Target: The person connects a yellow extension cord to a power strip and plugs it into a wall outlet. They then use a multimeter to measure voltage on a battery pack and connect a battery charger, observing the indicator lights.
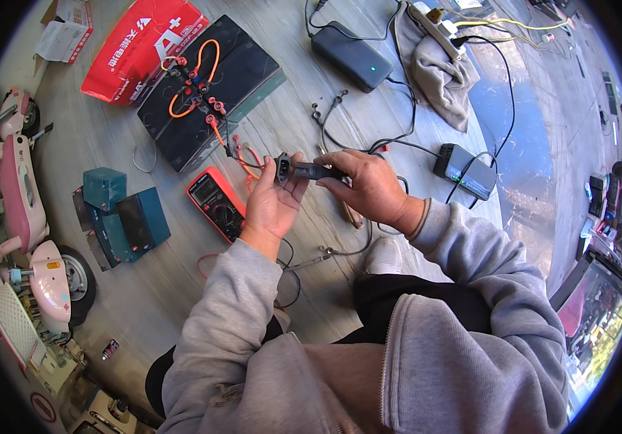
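My left hand (264, 210) is closed around a black charging socket (282, 166), its open face turned toward the right. Thin wires run from this socket toward the batteries. In my right hand (372, 181) is a black cable plug (314, 171), pinched between thumb and fingers. The plug's tip points at the socket; whether the two touch I cannot make out. Beyond my left hand stand black batteries (253, 69), linked on top by orange wires (210, 58) with red and black terminals. A red multimeter (215, 202) lies just left of my left wrist.
At the far side lies a black charger (352, 56) with a green light, near a power strip (437, 29) on a grey cloth (434, 79). A smaller box with lights (468, 171) sits at right. Teal boxes (105, 189), loose cables and a pink scooter (25, 192) are around.
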Demonstrator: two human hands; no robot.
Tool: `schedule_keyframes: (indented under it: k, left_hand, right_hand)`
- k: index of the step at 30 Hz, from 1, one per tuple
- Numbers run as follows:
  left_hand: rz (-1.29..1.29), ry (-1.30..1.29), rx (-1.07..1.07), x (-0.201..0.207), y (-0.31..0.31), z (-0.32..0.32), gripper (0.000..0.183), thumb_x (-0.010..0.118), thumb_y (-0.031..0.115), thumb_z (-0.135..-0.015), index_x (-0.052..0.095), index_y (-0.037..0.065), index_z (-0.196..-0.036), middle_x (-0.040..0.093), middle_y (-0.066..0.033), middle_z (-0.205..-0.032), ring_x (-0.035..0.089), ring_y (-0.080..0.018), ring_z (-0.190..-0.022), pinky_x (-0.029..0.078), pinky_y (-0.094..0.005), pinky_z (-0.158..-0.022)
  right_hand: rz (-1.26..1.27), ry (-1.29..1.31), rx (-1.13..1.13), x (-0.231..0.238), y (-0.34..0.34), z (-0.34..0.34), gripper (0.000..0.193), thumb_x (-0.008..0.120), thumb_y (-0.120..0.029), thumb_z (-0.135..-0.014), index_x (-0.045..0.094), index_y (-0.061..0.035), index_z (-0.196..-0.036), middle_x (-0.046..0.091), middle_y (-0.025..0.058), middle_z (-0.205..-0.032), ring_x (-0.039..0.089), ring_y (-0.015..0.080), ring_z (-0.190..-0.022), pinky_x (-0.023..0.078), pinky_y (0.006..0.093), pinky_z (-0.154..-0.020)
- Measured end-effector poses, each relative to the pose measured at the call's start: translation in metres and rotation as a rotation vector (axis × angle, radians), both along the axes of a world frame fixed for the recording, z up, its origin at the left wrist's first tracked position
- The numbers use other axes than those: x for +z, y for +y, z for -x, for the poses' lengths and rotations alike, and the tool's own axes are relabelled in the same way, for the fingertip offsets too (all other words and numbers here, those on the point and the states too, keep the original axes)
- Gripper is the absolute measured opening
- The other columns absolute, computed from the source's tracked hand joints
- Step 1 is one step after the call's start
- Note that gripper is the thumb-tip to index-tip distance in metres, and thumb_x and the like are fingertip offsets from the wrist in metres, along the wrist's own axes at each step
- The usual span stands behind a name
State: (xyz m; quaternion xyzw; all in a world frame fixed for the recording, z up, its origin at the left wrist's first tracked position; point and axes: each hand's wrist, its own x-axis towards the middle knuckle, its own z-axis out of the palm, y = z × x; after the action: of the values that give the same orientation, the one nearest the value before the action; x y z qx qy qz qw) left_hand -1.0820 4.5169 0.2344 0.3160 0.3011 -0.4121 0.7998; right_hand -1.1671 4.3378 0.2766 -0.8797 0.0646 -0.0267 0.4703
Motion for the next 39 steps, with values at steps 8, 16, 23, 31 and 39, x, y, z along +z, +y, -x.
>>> schedule_keyframes:
  k: [8, 16, 23, 31, 39]
  left_hand:
    - [-0.005, -0.075, -0.022, 0.001, 0.004, 0.005, 0.043, 0.056, 0.034, -0.096, 0.048, 0.002, -0.124, 0.058, -0.0141, -0.123, 0.055, -0.024, -0.116, 0.044, -0.038, -0.105]
    - [-0.031, -0.113, -0.034, 0.003, 0.003, 0.007, 0.041, 0.057, 0.034, -0.096, 0.049, 0.004, -0.123, 0.058, -0.0125, -0.123, 0.054, -0.0235, -0.116, 0.044, -0.0376, -0.102]
    - [-0.054, -0.134, -0.031, -0.002, 0.001, 0.007, 0.033, 0.055, 0.029, -0.098, 0.052, 0.005, -0.119, 0.061, -0.0098, -0.114, 0.057, -0.0213, -0.107, 0.047, -0.0364, -0.091]
    - [-0.008, -0.14, 0.082, -0.001, 0.002, 0.018, 0.022, 0.05, 0.027, -0.1, 0.058, 0.007, -0.107, 0.064, -0.0072, -0.103, 0.061, -0.0202, -0.097, 0.05, -0.0346, -0.083]
    - [0.122, 0.01, 0.03, 0.001, 0.023, 0.01, 0.052, 0.04, 0.039, -0.101, 0.047, -0.001, -0.134, 0.05, -0.0141, -0.137, 0.047, -0.0249, -0.128, 0.032, -0.0403, -0.112]
  right_hand:
    - [0.091, 0.058, 0.008, -0.001, 0.016, -0.008, 0.025, 0.068, -0.022, -0.081, 0.065, -0.0096, -0.102, 0.065, 0.0107, -0.087, 0.065, 0.0326, -0.075, 0.051, 0.0417, -0.063]
    - [0.11, 0.082, -0.008, 0.001, 0.024, -0.009, 0.026, 0.071, -0.016, -0.077, 0.064, -0.0085, -0.101, 0.066, 0.0109, -0.084, 0.065, 0.031, -0.076, 0.052, 0.0387, -0.064]
    - [0.076, 0.135, -0.015, 0.001, 0.03, -0.013, 0.022, 0.069, -0.019, -0.081, 0.062, -0.0055, -0.097, 0.067, 0.0147, -0.083, 0.066, 0.0337, -0.073, 0.052, 0.0409, -0.063]
    - [0.068, 0.09, 0.068, -0.001, 0.048, -0.016, 0.037, 0.066, -0.021, -0.083, 0.053, -0.0031, -0.113, 0.065, 0.0202, -0.081, 0.065, 0.0376, -0.073, 0.051, 0.0466, -0.063]
    - [0.232, 0.076, 0.085, -0.008, 0.076, -0.026, 0.021, 0.057, -0.012, -0.079, 0.053, 0.0039, -0.092, 0.062, 0.0227, -0.079, 0.067, 0.0349, -0.068, 0.054, 0.0436, -0.057]
